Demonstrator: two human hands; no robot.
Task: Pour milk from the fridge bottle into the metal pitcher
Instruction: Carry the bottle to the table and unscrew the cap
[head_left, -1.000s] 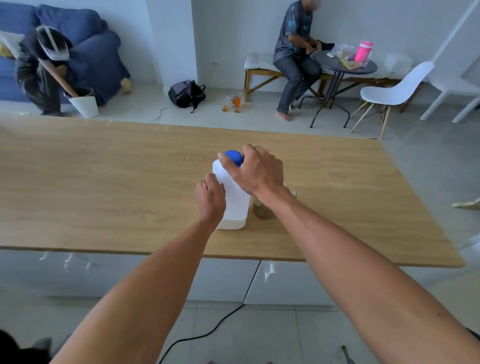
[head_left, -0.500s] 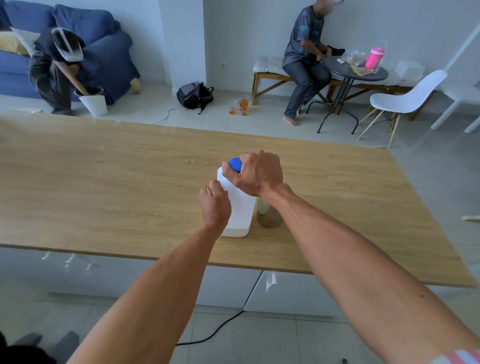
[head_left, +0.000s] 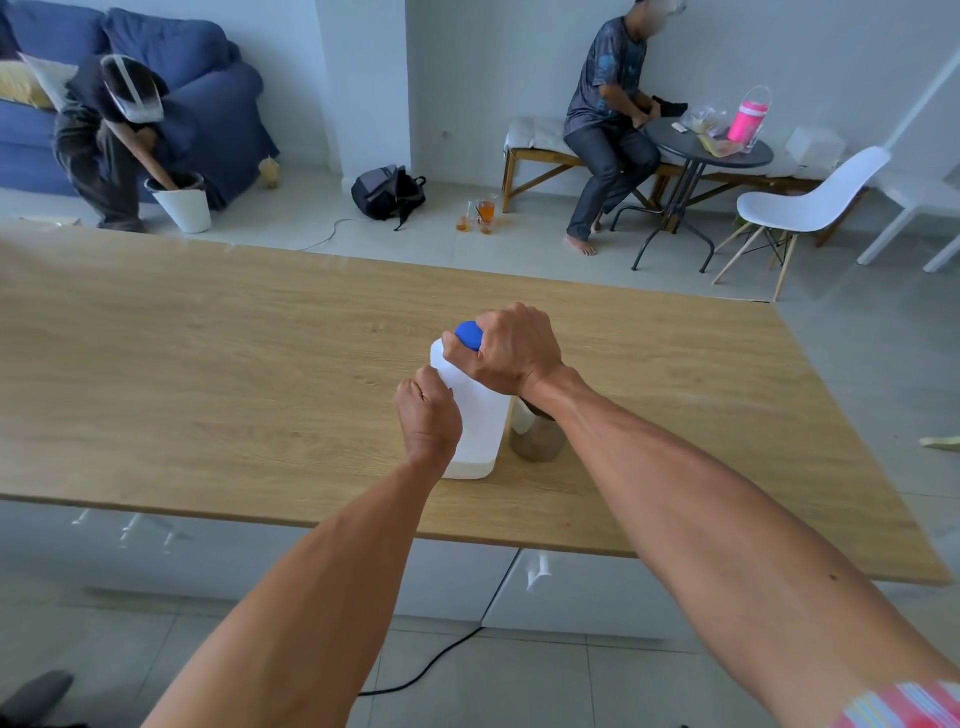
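A: Where does the milk bottle (head_left: 475, 421) stand?

B: Upright on the wooden table (head_left: 208, 364), toward the near edge, white and square-shouldered. Its blue cap (head_left: 469, 335) is on.

A: And the hands?

B: The right hand (head_left: 514, 351) comes over the top of the bottle, its fingers curled round the blue cap, so only the left part of the cap shows. The left hand (head_left: 428, 415) grips the bottle's near left side, fingers curled against the white wall, at about mid-height.

A: The metal pitcher?

B: The metal pitcher (head_left: 535, 439) sits on the table just beside the bottle, on its right. The person's right forearm crosses above it, so only its lower body and a bit of the rim show (whether it touches the bottle cannot be told).

A: Anything else in the room?

B: Beyond the table, a person sits on a bench (head_left: 535, 143) at a small round dark table (head_left: 709, 156) that bears a pink flask (head_left: 748, 119). A white chair (head_left: 810, 202) stands near it. On the floor lie a black backpack (head_left: 389, 192) and a few glasses of amber drink (head_left: 480, 215). At the far left another person bends over a white bucket (head_left: 184, 205) in front of a blue sofa (head_left: 208, 93). A black cable (head_left: 431, 665) runs over the floor tiles below the near table edge.
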